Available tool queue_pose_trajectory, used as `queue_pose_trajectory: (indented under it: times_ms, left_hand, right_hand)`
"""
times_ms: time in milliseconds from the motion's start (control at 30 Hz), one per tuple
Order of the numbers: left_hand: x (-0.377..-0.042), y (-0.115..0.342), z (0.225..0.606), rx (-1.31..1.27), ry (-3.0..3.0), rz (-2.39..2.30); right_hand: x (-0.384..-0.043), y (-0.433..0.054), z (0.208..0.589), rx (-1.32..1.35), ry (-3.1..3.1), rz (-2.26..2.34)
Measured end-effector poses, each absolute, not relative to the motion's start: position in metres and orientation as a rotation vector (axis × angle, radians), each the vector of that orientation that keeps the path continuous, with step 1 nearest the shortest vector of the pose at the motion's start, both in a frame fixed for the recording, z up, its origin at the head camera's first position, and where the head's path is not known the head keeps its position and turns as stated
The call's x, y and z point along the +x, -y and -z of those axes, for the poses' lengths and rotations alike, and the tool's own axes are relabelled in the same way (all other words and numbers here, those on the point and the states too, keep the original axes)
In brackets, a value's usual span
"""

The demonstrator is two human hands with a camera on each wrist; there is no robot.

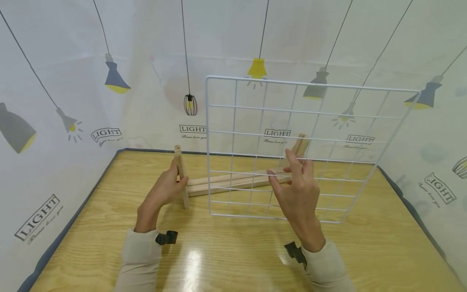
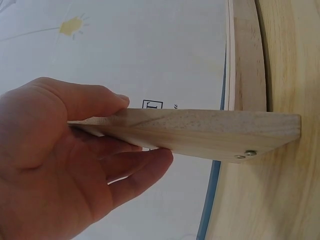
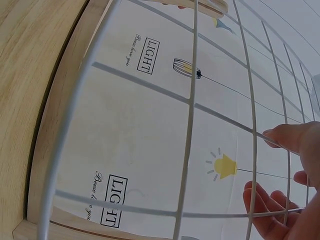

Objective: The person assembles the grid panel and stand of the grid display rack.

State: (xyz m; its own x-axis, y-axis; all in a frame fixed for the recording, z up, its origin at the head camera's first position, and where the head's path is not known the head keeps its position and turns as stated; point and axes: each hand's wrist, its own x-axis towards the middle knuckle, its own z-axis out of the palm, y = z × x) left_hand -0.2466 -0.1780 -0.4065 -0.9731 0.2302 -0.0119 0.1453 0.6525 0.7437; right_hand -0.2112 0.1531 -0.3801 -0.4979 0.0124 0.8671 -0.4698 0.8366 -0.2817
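Note:
A low wooden stand has two long crossbars (image 1: 226, 185) running between an upright left end piece (image 1: 185, 198) and a right end piece (image 1: 303, 144). My left hand (image 1: 164, 188) grips the left end piece near its top, thumb on one side and fingers on the other. Two screw heads (image 2: 250, 153) show low on that board in the left wrist view. In front of the stand, a white wire grid panel (image 1: 292, 82) is held upright and slightly tilted by my right hand (image 1: 300, 198). Its thumb and fingers (image 3: 260, 200) are curled at the wires around the panel's middle.
A wood-grain table (image 1: 233, 251) lies under everything. White cloth walls (image 1: 153, 101) printed with hanging lamps enclose it at the back and both sides, with a dark blue edge (image 1: 157, 151) along the table's back. Dark straps (image 1: 169, 237) sit on both wrists.

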Motion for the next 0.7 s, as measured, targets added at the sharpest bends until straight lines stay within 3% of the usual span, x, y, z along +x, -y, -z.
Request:
queue_pose_trajectory:
  times_ms: [700]
  left_hand:
    - [-0.2470, 0.1773, 0.4089, 0.329, -2.693, -1.327]
  right_hand:
    - [-0.2116, -0.1540, 0.3806, 0.349, 2.016, -0.616]
